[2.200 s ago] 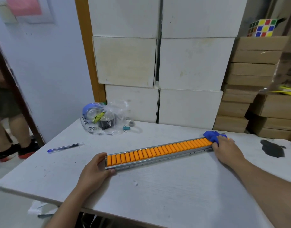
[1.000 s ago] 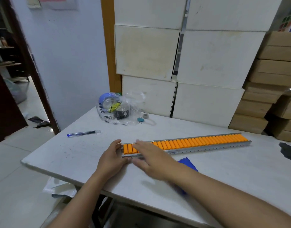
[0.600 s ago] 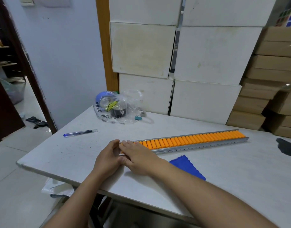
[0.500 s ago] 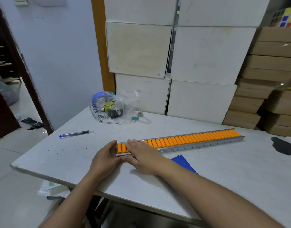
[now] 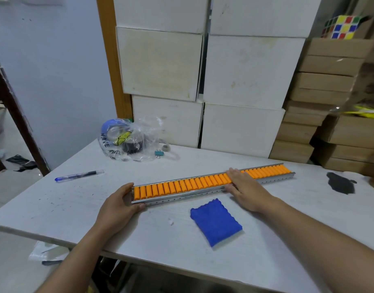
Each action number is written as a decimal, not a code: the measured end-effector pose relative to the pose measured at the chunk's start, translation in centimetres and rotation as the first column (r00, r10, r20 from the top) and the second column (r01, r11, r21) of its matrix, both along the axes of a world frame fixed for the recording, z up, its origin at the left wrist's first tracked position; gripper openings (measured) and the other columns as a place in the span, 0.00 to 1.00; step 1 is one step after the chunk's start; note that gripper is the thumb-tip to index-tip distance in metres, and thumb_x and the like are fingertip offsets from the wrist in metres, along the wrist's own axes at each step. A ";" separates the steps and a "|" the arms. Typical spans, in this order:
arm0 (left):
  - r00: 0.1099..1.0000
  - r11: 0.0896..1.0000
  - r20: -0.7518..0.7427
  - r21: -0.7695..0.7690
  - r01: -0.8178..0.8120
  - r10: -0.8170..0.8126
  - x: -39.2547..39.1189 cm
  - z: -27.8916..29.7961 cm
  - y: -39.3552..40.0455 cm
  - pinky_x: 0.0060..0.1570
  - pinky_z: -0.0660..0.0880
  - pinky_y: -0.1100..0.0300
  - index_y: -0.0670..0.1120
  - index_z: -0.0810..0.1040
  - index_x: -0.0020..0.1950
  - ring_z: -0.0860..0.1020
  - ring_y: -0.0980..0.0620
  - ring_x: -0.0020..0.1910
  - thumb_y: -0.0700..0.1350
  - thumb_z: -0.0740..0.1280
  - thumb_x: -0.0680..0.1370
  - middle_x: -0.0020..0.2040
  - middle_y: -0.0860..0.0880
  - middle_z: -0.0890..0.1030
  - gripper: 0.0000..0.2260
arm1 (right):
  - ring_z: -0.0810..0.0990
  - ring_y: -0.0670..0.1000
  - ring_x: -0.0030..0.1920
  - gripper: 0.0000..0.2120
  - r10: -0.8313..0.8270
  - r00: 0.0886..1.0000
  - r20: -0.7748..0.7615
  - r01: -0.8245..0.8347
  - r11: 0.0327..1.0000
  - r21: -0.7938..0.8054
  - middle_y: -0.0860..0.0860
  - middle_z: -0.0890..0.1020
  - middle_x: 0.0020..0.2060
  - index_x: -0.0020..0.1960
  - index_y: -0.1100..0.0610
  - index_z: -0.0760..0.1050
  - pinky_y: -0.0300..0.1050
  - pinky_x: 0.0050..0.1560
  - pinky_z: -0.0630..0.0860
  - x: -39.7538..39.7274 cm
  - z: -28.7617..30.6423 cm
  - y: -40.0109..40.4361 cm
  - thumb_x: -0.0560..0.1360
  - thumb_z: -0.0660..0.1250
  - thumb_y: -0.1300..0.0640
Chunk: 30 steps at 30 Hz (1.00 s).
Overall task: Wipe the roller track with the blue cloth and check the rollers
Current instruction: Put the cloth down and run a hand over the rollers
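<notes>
Both hands are laid on the roller track [image 5: 203,183], which is stretched slantwise across a whitish, scuffed desk [image 5: 76,199]. Its near-left end is gripped by the left hand [image 5: 116,206], with the thumb at the far rail and the fingers curled under the near rail. The right hand [image 5: 245,189] is spread flat, palm down, across the orange rollers [image 5: 182,186] past the middle of the track, and nothing is grasped by it. The blue cloth [image 5: 216,222] is left folded on the desk just in front of the track, between the two forearms, and is touched by neither hand. A blue pen [image 5: 79,175] is seen to the left, a clear plastic bag [image 5: 129,140] of tape rolls at the back, and a dark stain [image 5: 340,182] at the right. White boxes [image 5: 203,70] are stacked against the wall behind the desk, with brown cartons [image 5: 325,85] beside them and a colour cube [image 5: 340,27] set on top. A pale blue wall [image 5: 55,70] and a doorway are found at the left.
</notes>
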<state>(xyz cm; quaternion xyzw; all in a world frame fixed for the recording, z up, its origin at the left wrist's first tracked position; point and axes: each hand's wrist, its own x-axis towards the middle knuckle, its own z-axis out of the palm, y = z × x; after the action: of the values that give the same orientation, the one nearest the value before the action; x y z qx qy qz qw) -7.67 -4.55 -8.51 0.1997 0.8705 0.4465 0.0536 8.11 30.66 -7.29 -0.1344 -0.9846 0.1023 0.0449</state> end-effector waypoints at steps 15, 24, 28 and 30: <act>1.000 1.000 0.026 0.009 -0.015 0.015 0.0 0.2 0.1 0.56 0.67 0.57 0.50 0.70 0.70 0.73 0.53 0.61 0.45 0.78 0.65 0.65 0.51 0.77 0.35 | 0.70 0.54 0.65 0.23 -0.415 0.908 -0.050 0.417 0.907 0.054 0.51 0.75 0.59 0.54 0.52 0.68 0.59 0.66 0.57 3.5 0.1 11.4 0.77 0.43 0.38; 0.999 1.000 0.023 -0.019 -0.023 0.024 -0.3 0.0 0.1 0.57 0.68 0.57 0.51 0.70 0.70 0.74 0.51 0.63 0.45 0.78 0.65 0.65 0.51 0.77 0.35 | 0.62 0.59 0.72 0.35 -0.696 0.717 -0.050 0.697 0.713 0.075 0.60 0.66 0.71 0.72 0.60 0.62 0.61 0.73 0.52 3.5 -0.6 12.2 0.78 0.43 0.37; 1.000 1.000 0.024 -0.018 -0.018 0.018 -0.1 0.2 0.3 0.57 0.68 0.57 0.51 0.70 0.69 0.74 0.51 0.62 0.46 0.78 0.65 0.64 0.51 0.77 0.34 | 0.65 0.61 0.70 0.30 -0.540 0.817 -0.203 0.543 0.839 -0.047 0.63 0.70 0.69 0.70 0.64 0.66 0.58 0.71 0.60 1.5 0.8 7.2 0.80 0.51 0.42; 0.999 1.000 0.029 -0.012 -0.014 0.014 0.0 0.3 0.4 0.56 0.68 0.57 0.51 0.70 0.69 0.74 0.52 0.61 0.46 0.78 0.65 0.64 0.51 0.77 0.34 | 0.60 0.58 0.74 0.28 -0.438 0.872 -0.221 0.406 0.897 -0.174 0.60 0.65 0.74 0.74 0.62 0.62 0.54 0.73 0.56 0.1 1.8 3.0 0.81 0.54 0.45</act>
<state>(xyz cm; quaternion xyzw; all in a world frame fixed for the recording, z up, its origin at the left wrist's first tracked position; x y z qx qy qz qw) -7.64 -4.19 -8.19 0.1869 0.8735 0.4448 0.0645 8.17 33.63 -5.53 -0.3345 -0.9093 0.1661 0.1838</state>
